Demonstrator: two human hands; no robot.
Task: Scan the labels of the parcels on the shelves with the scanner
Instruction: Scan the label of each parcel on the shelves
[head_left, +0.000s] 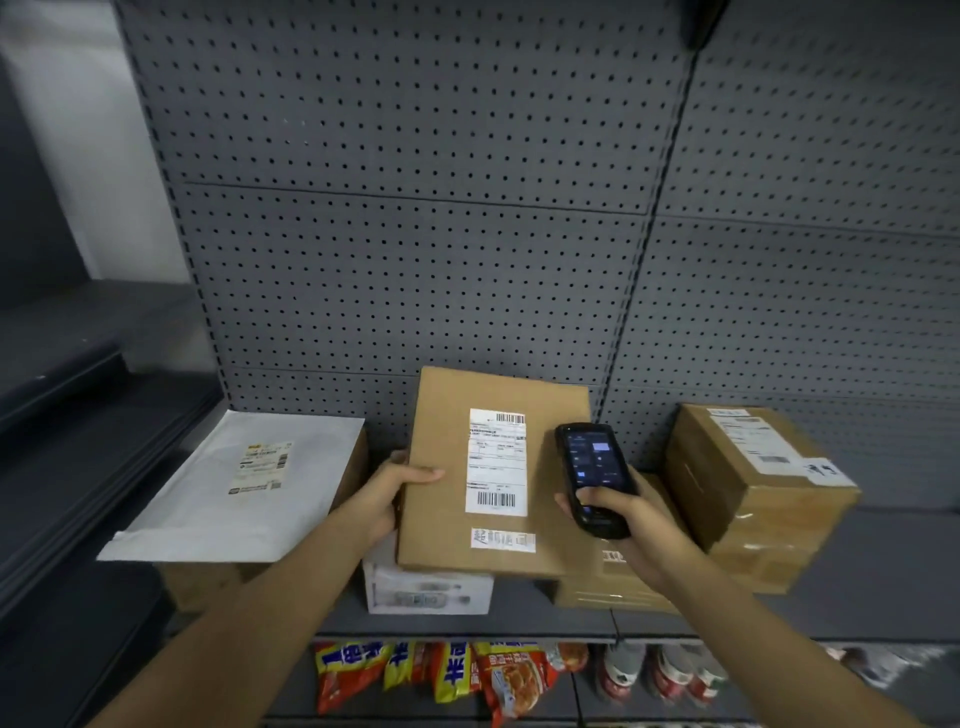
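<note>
A flat brown cardboard parcel (447, 499) is tilted up on the grey shelf (883, 587), its white barcode label (497, 462) facing me. My left hand (395, 493) grips the parcel's left edge, thumb on the front. My right hand (623, 525) holds a black handheld scanner (592, 475) with a lit screen just right of the label, thumb on its lower part. The parcel rests on a small white box (426, 592) and a low brown box (608, 587).
A white padded mailer (244, 493) with a label lies on a brown box at the left. A taller brown taped parcel (753, 499) stands at the right. Grey pegboard (467, 208) backs the shelf. Snack packets (467, 675) fill the shelf below.
</note>
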